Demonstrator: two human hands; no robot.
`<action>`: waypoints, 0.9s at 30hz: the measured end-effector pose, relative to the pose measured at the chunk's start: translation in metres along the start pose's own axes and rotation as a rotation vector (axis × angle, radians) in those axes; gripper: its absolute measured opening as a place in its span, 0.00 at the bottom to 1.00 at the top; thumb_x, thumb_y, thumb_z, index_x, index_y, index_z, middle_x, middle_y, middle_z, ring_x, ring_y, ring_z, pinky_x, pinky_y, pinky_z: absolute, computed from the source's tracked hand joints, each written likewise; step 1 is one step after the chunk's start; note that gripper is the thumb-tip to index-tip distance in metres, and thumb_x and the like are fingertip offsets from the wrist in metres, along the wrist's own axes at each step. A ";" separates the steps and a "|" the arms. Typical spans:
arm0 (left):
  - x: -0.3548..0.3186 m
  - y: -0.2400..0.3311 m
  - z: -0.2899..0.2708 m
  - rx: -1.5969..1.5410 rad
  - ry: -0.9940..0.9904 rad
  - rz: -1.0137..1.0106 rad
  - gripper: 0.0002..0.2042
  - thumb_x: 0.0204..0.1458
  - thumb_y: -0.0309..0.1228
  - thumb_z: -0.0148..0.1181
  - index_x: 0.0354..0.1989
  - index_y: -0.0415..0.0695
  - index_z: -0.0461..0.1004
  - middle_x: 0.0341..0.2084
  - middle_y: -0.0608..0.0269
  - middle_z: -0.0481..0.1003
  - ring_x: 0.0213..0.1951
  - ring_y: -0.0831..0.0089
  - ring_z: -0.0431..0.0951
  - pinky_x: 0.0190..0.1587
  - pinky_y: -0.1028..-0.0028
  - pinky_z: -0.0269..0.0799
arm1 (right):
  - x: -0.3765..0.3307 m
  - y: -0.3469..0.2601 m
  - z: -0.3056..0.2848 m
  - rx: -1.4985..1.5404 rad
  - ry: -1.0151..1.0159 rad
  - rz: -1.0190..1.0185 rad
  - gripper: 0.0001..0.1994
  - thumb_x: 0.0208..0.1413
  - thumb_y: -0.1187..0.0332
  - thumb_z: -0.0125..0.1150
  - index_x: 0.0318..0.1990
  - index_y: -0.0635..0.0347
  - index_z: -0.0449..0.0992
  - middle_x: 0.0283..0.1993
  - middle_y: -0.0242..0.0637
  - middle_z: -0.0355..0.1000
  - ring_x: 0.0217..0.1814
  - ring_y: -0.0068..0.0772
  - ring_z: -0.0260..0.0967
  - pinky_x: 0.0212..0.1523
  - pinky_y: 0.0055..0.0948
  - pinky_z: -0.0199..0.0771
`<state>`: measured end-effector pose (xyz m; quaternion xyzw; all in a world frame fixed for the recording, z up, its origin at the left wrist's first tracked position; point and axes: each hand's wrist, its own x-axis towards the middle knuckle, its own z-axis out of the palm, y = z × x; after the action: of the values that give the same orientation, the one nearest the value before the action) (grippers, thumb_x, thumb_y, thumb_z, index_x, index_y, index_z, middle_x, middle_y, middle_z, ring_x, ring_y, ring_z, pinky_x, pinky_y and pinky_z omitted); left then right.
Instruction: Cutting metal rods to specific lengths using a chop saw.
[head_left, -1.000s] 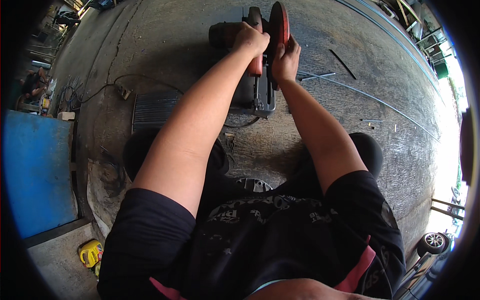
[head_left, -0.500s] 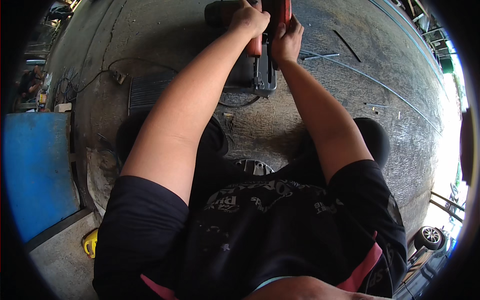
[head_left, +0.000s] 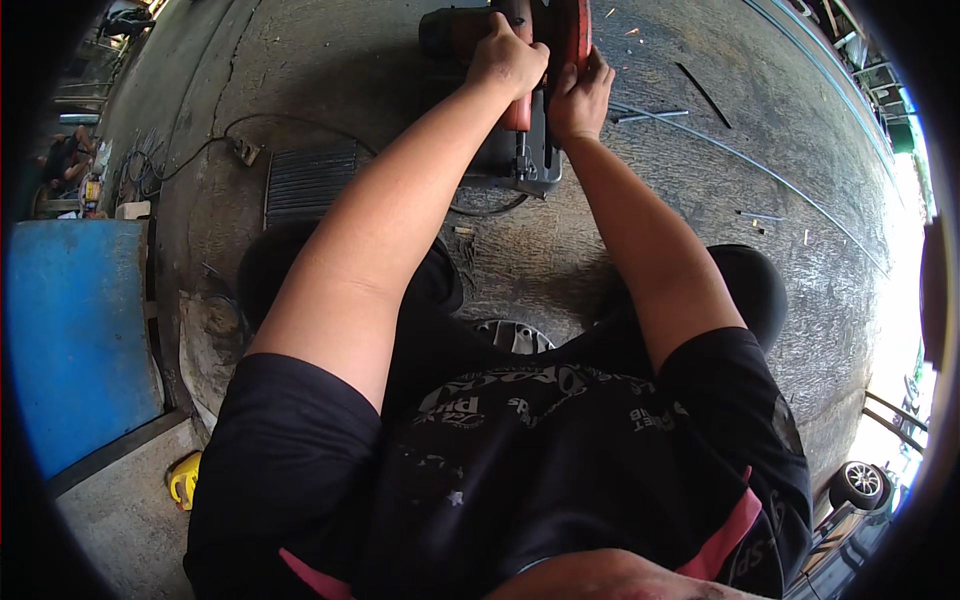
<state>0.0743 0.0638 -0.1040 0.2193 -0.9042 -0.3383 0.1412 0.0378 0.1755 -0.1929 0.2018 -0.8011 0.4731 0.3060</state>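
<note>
A cut-off saw (head_left: 542, 150), just one, stood on the rough, streaked concrete floor (head_left: 650, 250) ahead of the person, near the top edge of the view. It had a dark metal base, one smooth red handle (head_left: 518, 115) and one red, disc-shaped guard (head_left: 577, 25). Two bare hands were on it: the left hand (head_left: 505, 65) was wrapped around the handle, while the right hand (head_left: 583, 95) lay against the guard's lower edge; whether it gripped there could not be told.

One ribbed dark plate (head_left: 310, 180) lay left of the saw, and one short black strip (head_left: 705, 95) to its right. One flat blue panel (head_left: 80, 340) stood at far left, near one yellow object (head_left: 183, 480). Pale lettering and a small star marked the black shirt (head_left: 560, 490).
</note>
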 end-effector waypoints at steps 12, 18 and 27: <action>-0.008 0.005 -0.007 0.000 0.052 0.038 0.24 0.45 0.36 0.54 0.47 0.34 0.57 0.31 0.33 0.74 0.37 0.43 0.77 0.43 0.57 0.74 | 0.000 -0.011 -0.006 -0.022 -0.046 0.117 0.22 0.55 0.66 0.50 0.56 0.67 0.59 0.46 0.54 0.62 0.49 0.57 0.59 0.51 0.45 0.62; -0.010 0.005 -0.009 -0.125 0.003 0.031 0.22 0.45 0.36 0.54 0.44 0.34 0.58 0.33 0.31 0.73 0.39 0.39 0.75 0.43 0.54 0.73 | -0.001 -0.008 -0.005 -0.056 -0.034 0.064 0.22 0.55 0.67 0.50 0.56 0.66 0.58 0.46 0.54 0.62 0.48 0.57 0.60 0.49 0.46 0.63; -0.011 0.003 -0.009 -0.124 -0.002 -0.010 0.23 0.44 0.40 0.55 0.44 0.37 0.59 0.34 0.31 0.73 0.42 0.38 0.74 0.48 0.53 0.69 | -0.003 -0.006 -0.005 -0.037 -0.057 0.037 0.23 0.55 0.67 0.50 0.57 0.64 0.56 0.45 0.55 0.61 0.48 0.58 0.60 0.49 0.47 0.63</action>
<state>0.0867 0.0664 -0.0963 0.2145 -0.8805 -0.3946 0.1518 0.0449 0.1777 -0.1894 0.1947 -0.8216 0.4581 0.2779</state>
